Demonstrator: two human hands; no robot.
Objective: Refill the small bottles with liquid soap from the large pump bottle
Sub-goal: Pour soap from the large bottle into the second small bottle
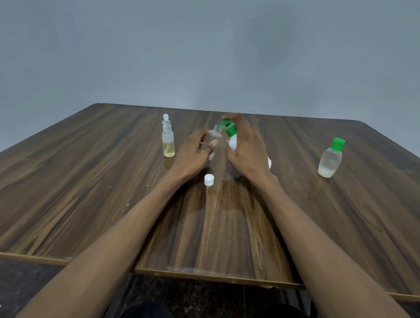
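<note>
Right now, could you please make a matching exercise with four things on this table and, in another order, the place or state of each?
Things:
1. spray bottle
2. green-capped bottle
3. white cap
4. small clear bottle

Places or states:
A. held in the left hand, under the pump spout
B. stands alone far right
C. lies loose on the table, nearest the person
D. stands left of both hands, holds yellowish liquid

Pairs: 1-D, 2-B, 3-C, 4-A
</note>
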